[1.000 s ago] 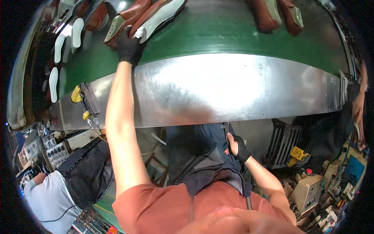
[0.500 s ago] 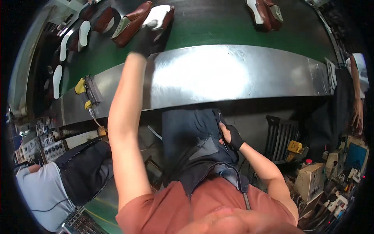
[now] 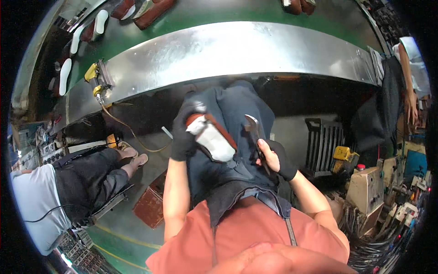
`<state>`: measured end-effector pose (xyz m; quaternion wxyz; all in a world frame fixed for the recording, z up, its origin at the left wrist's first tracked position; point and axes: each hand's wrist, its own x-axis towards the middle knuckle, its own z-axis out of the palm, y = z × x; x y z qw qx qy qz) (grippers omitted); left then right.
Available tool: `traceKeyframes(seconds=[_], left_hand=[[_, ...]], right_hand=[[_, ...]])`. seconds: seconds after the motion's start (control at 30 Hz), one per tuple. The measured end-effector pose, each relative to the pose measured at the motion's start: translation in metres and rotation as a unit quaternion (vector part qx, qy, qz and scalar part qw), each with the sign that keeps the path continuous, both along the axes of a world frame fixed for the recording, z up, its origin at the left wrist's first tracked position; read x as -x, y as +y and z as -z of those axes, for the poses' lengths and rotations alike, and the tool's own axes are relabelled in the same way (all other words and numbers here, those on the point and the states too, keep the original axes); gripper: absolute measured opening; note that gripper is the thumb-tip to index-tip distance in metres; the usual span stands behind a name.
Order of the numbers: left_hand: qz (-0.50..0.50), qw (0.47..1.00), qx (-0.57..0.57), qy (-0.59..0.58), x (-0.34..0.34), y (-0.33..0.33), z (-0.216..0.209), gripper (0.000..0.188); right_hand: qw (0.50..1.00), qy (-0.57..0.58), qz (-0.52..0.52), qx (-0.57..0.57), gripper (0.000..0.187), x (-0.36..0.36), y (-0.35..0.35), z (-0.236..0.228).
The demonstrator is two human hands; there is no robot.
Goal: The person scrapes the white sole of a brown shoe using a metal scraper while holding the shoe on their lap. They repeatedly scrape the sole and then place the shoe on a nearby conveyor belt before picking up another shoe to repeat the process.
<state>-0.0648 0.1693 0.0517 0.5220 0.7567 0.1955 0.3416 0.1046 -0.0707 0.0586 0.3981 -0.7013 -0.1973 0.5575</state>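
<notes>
Over my lap, my left hand (image 3: 183, 130) in a dark glove is closed around a brown shoe (image 3: 216, 142). Its white underside faces up, and the hand grips it at the upper left end. A shiny grey patch by the fingertips is too blurred to name. My right hand (image 3: 276, 159), in a dark fingerless glove, is wrapped round metal pincers (image 3: 252, 123). The jaws point up and away from me, just right of the shoe and apart from it. Part of the handles is hidden by the fingers.
A shiny metal ledge (image 3: 219, 52) borders a green belt (image 3: 137, 39) carrying several brown shoes and white soles (image 3: 65, 76). A yellow tool (image 3: 93, 78) with a hose lies on the ledge. People sit left and stand right; a yellow pedal-like box (image 3: 345, 155) is at right.
My left hand has come back from the belt to my lap, bringing a brown shoe. My right hand has tilted the pincers so their jaws show. The view has shifted toward my lap.
</notes>
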Motion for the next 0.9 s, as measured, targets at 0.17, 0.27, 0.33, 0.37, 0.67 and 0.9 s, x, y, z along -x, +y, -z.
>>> traceKeyframes(seconds=[0.17,0.27,0.33,0.37,0.67,0.9], left_hand=[[0.118,0.991,0.049,0.045,-0.065,0.014,0.002,0.033],[0.186,0.973,0.134,-0.018,-0.081,0.011,0.007,0.061],[0.207,0.973,0.101,-0.011,-0.089,0.014,-0.008,0.080],[0.203,0.973,0.103,-0.031,-0.089,0.013,-0.010,0.065],[0.192,0.978,0.075,-0.028,-0.071,0.008,-0.009,0.067],[0.145,0.968,0.188,-0.083,-0.015,-0.033,-0.028,0.033]], right_hand=[[0.991,0.094,-0.085,-0.041,0.046,0.020,-0.001,-0.039],[0.988,0.028,0.059,-0.141,0.046,0.050,0.024,-0.008],[0.963,0.161,0.107,-0.187,0.049,0.056,0.047,0.011],[0.933,0.257,0.125,-0.219,0.050,0.056,0.052,0.000],[0.950,-0.249,0.037,-0.187,0.024,0.076,0.049,0.009],[0.879,-0.333,-0.207,-0.270,0.022,0.055,0.010,0.008]])
